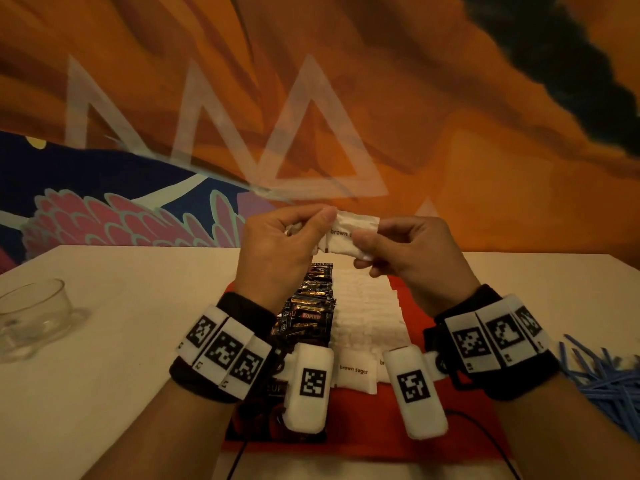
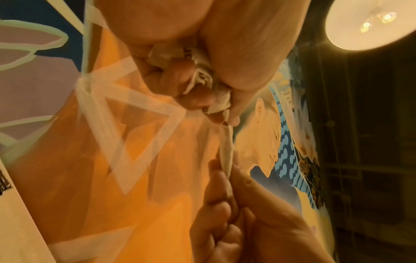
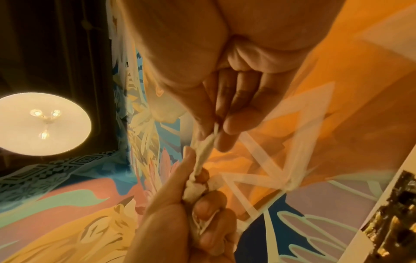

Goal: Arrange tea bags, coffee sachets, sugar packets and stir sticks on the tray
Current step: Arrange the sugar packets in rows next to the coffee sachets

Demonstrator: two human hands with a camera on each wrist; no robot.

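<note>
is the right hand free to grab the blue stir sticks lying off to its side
Probably not yet: the right hand pinches a brown sugar packet together with the left hand. The path to the blue stir sticks looks unobstructed once it lets go.

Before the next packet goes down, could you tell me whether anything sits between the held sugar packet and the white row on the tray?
Nothing visible does. Both hands hold the brown sugar packet in the air above the far end of the white sugar row on the red tray.
</note>
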